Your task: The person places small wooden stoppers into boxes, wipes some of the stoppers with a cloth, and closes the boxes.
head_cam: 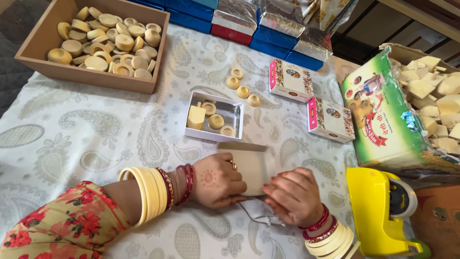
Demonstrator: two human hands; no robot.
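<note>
Cardboard, plain and tan, is what you hold: your left hand (218, 180) and right hand (293, 197) both pinch a flat box blank (249, 165) against the paisley tablecloth (72, 139), just in front of the small open white box (214, 116). That box already holds one taller wooden piece and three round ones, so its filling looks begun or done; it is not yet closed. Beyond it lie four loose round pieces (243, 86); to their right sit two printed pink boxes (311, 100), closed. Far left of it, the wooden tray (43, 41) remains heaped.
</note>
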